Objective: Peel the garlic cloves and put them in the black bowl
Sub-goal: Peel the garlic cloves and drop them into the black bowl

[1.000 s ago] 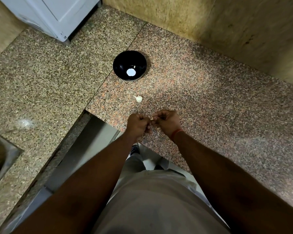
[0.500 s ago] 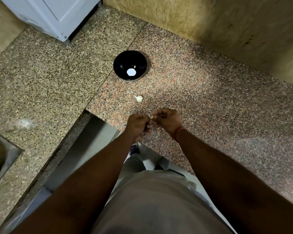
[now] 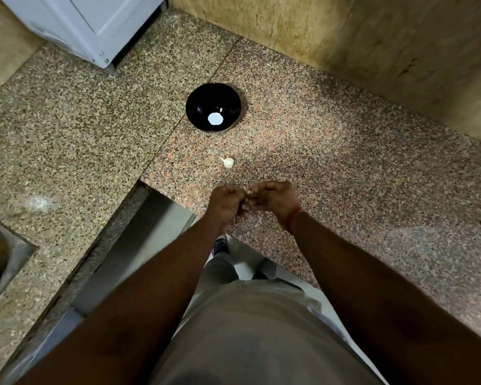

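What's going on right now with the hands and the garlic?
Left hand and right hand both pinch one garlic clove. Garlic bulb waits on counter. One small piece in black bowl. Nothing blocking.

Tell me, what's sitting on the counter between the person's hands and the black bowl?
A garlic piece lies alone on the granite counter, nearer the hands than the black bowl. The head view shows it.

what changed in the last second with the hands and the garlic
Almost nothing. Both hands, left hand and right hand, keep pinching a small garlic clove between them. The garlic bulb and black bowl stayed put on the counter.
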Available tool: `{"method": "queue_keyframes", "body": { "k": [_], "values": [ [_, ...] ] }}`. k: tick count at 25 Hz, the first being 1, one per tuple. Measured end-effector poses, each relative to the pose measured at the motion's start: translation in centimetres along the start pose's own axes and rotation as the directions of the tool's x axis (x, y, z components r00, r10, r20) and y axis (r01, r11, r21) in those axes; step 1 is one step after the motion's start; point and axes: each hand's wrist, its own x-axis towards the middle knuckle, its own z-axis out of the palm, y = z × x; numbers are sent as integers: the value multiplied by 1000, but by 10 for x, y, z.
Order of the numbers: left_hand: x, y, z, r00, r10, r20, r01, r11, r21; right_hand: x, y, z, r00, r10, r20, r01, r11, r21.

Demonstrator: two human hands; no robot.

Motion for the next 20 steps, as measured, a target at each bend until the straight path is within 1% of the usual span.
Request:
{"method": "queue_keyframes", "body": {
  "k": [5, 7, 9, 11, 13, 14, 15, 17, 20],
  "values": [
    [1, 1, 0, 998, -7, -63, 6, 1000, -14, 0, 4, -6, 1000, 12, 18, -13, 998, 68],
    [4, -1, 1, 994, -10, -113, 14, 999, 33, 1, 5, -9, 1000, 25, 16, -27, 996, 89],
    [10, -6, 1, 986, 10, -167, 13, 991, 133, 1, 5, -12, 999, 41, 0, -41, 995, 91],
    [14, -9, 0, 978, 97, -184, -33, 947, 320, 1, 6, -16, 999, 48, -17, -47, 996, 71],
    [12, -9, -1, 959, 236, -154, -123, 840, 528, 1, 8, -18, 998, 48, -38, -47, 999, 22],
    [8, -7, -1, 941, 315, -124, -185, 786, 591, 1, 8, -20, 998, 43, -47, -43, 999, -9],
    [6, -7, 0, 919, 380, -101, -239, 744, 623, 1, 8, -20, 998, 32, -52, -34, 999, -38],
    [7, -9, -2, 892, 445, -79, -296, 708, 641, 2, 10, -20, 999, -1, -52, -4, 997, -83],
    [10, -13, -2, 886, 453, -93, -292, 704, 648, 5, 12, -19, 997, -19, -73, 11, 994, -110]
  ]
}}
